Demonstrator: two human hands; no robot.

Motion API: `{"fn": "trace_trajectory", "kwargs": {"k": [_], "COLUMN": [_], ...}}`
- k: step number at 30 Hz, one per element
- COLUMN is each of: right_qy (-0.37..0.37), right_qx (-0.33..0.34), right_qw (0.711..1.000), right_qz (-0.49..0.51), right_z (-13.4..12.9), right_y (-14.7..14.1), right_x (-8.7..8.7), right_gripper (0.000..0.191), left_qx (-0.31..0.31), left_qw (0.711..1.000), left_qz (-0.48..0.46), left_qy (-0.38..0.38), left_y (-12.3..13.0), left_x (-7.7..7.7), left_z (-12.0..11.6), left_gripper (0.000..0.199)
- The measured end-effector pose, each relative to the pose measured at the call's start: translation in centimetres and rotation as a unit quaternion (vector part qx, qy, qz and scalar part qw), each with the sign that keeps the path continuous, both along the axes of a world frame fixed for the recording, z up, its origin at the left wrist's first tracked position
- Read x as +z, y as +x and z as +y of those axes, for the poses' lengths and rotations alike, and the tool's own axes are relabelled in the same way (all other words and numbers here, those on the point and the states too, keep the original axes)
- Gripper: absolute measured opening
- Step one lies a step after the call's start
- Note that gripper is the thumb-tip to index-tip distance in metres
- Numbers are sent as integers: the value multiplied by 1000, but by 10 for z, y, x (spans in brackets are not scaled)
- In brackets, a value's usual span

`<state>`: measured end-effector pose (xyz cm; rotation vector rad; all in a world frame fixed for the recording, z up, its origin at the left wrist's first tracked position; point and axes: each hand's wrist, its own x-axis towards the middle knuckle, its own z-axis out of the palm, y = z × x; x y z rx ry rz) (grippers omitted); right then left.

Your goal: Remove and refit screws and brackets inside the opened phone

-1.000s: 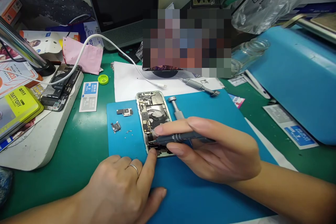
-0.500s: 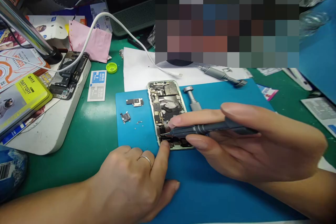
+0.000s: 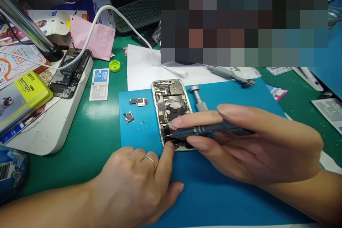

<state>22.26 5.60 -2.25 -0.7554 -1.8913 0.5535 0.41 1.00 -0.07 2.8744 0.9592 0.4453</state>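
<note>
An opened phone (image 3: pixel 173 105) with bare inner parts lies on a blue mat (image 3: pixel 203 199). My right hand (image 3: pixel 256 142) is closed round a dark pen-like tool (image 3: pixel 197 131), whose thin tip meets the phone's lower left part. My left hand (image 3: pixel 144 181) has its index fingertip on the phone's lower edge near that tip; the thumb is apart and the other fingers are curled, with nothing seen in them. Left of the phone lie a metal-plated part (image 3: pixel 139 102), a small board (image 3: pixel 128 117) and tiny pieces (image 3: pixel 142 123).
Grey screwdriver-like tools (image 3: pixel 197 98) (image 3: pixel 229 74) lie beyond the phone. A white cable (image 3: pixel 130 25) arches over white paper (image 3: pixel 141 67). At left are a second opened phone (image 3: pixel 71 74), a yellow battery box (image 3: pixel 24 103) and a green cap (image 3: pixel 114 66).
The view has shifted slightly, so the phone appears a little higher and further right. My right hand appears slightly further left, still holding the tool at the phone; my left finger stays on its edge.
</note>
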Motion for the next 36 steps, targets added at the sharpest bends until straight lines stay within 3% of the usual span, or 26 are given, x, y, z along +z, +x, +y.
{"fn": "trace_trajectory", "kwargs": {"k": [4, 16, 25, 36], "right_qy": [79, 93, 140, 85], "right_qx": [10, 102, 89, 97], "right_qw": [997, 989, 984, 990], "right_qz": [-7, -57, -68, -65], "right_z": [2, 8, 11, 5], "right_y": [-4, 1, -5, 1], "right_x": [3, 13, 20, 10], "right_gripper": [69, 76, 72, 69], "left_qx": [-3, 2, 3, 5], "left_qw": [1000, 1000, 1000, 1000], "left_qz": [-4, -6, 1, -1], "left_qy": [0, 11, -3, 2], "left_y": [0, 0, -1, 1], "left_x": [1, 0, 1, 0], "left_z": [0, 3, 0, 0], "left_gripper": [41, 35, 36, 43]}}
